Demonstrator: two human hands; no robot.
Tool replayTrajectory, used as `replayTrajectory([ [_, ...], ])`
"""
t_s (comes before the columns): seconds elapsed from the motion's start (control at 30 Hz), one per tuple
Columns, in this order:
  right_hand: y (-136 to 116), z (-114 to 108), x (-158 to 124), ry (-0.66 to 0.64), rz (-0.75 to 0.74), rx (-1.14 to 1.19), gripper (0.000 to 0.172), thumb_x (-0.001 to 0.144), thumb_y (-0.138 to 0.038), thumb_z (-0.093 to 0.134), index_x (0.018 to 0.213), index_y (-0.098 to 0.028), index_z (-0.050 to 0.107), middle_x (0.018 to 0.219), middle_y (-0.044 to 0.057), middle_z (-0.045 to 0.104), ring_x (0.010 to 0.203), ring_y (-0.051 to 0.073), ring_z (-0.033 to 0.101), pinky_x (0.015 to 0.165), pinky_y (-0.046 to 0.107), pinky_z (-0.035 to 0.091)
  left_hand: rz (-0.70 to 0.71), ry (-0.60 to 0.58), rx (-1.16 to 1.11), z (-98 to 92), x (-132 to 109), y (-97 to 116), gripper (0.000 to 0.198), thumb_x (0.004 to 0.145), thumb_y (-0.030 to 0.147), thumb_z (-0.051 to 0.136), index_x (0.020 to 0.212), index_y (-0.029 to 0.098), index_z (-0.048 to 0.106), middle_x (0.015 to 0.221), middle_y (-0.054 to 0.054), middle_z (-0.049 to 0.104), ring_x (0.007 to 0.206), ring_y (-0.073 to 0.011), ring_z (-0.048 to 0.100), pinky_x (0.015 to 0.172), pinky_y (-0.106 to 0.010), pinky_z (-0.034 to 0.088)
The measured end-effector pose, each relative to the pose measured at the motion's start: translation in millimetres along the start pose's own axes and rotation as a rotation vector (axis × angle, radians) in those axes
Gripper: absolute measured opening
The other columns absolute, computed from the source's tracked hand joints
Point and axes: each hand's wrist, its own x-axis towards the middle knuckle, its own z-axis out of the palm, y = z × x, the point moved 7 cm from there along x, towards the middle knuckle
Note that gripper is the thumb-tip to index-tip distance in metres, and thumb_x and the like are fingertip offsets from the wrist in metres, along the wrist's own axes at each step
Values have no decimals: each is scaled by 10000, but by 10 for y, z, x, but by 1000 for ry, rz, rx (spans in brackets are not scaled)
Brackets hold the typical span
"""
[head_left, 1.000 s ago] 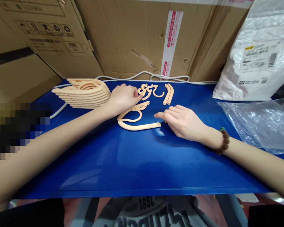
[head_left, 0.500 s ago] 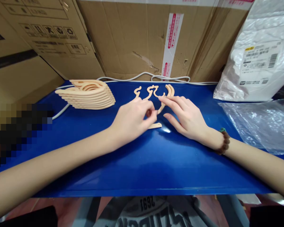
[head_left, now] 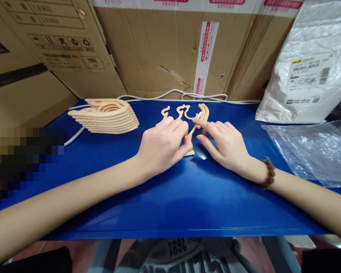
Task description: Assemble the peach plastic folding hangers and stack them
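My left hand [head_left: 165,146] is closed, its thumb and index finger pinching a thin cream hook piece [head_left: 193,128] that slants up to the right. My right hand [head_left: 224,142] is beside it with thumb and fingers apart; its index fingertip is at the held piece, and I cannot tell whether it touches. More cream hanger hooks [head_left: 188,113] lie just beyond my hands. Another flat cream piece [head_left: 190,152] shows partly under my left hand. To the left sits a neat stack of cream curved hanger arms [head_left: 105,117].
Cardboard boxes [head_left: 147,49] stand along the back of the blue table [head_left: 187,201], with a white cable [head_left: 159,96] at their base. A white parcel bag [head_left: 304,76] leans at the back right, and a clear plastic bag [head_left: 307,151] lies before it.
The thin hook piece between my hands has turned to slant more upright, and my left thumb has closed further on it. My right hand has moved only slightly.
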Motion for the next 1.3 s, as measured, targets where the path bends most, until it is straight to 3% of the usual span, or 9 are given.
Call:
replayTrajectory([
  [0.17, -12, 39, 3, -35, -61, 152, 427, 1011, -351, 390, 1400, -188, 458, 1233, 105, 635, 1079, 227, 576, 876, 371, 431, 216, -7, -120, 18, -21, 165, 228, 955, 232, 455, 764, 165, 561, 747, -31, 643, 722, -166, 579, 582, -273, 399],
  [0.3, 29, -55, 6, 62, -29, 236, 322, 1011, -286, 388, 1256, -192, 575, 1182, 87, 657, 1052, 212, 584, 898, 367, 435, 270, -213, -183, 81, 34, 168, 363, 999, 429, 378, 895, 160, 598, 878, -58, 674, 848, -198, 605, 658, -278, 451],
  [0.47, 135, -78, 5, 130, 53, 277, 241, 989, -227, 439, 1106, -226, 650, 1004, 48, 678, 927, 189, 594, 829, 340, 463, 4, -487, 101, 300, 124, -435, 509, 1018, 393, 205, 1148, 112, 610, 1136, -166, 636, 1095, -318, 566, 839, -397, 472],
  [0.57, 166, -22, -2, 103, 57, 281, 242, 976, -184, 439, 1068, -229, 657, 1007, 47, 661, 944, 183, 597, 833, 329, 469, 29, -664, 93, 529, 139, -714, 515, 1005, 333, 188, 1272, 128, 578, 1198, -158, 626, 1147, -332, 557, 966, -464, 418],
  [0.63, 168, 4, -11, 88, 50, 295, 245, 969, -165, 433, 1060, -223, 653, 1019, 46, 650, 950, 175, 604, 832, 314, 473, -168, -758, 23, 679, 144, -932, 591, 1004, 446, 164, 1212, 138, 623, 1160, -145, 652, 1120, -315, 584, 965, -442, 435],
  [0.7, 147, 32, -19, 55, 31, 311, 253, 968, -159, 421, 1063, -217, 648, 1043, 46, 640, 921, 160, 615, 801, 289, 480, -284, -756, -22, 778, 175, -1016, 649, 991, 512, 162, 1153, 125, 657, 1183, -156, 646, 1145, -318, 576, 960, -432, 449],
  [0.93, 46, 98, -43, -64, -30, 276, 294, 989, -180, 369, 1183, -202, 589, 1112, 66, 635, 867, 144, 643, 732, 261, 502, -300, -603, -198, 937, 319, -896, 639, 988, 526, 203, 1076, 116, 685, 1178, -173, 656, 1107, -310, 616, 968, -441, 453],
  [1.17, 24, 146, -58, -16, -88, 262, 565, 964, -125, 366, 1509, -188, 229, 1159, 71, 678, 1058, 164, 644, 902, 316, 520, -287, -547, -463, 934, 367, -798, 556, 998, 508, 250, 1319, 160, 541, 1352, -131, 588, 1241, -258, 555, 1022, -379, 425],
  [1.3, 34, 193, -65, -64, -93, 239, 607, 925, -81, 367, 1515, -168, 251, 1168, 71, 681, 1050, 170, 649, 908, 325, 521, -183, -590, -455, 821, 284, -649, 601, 993, 526, 278, 1420, 136, 438, 1482, -149, 451, 1388, -262, 397, 1136, -412, 302],
])
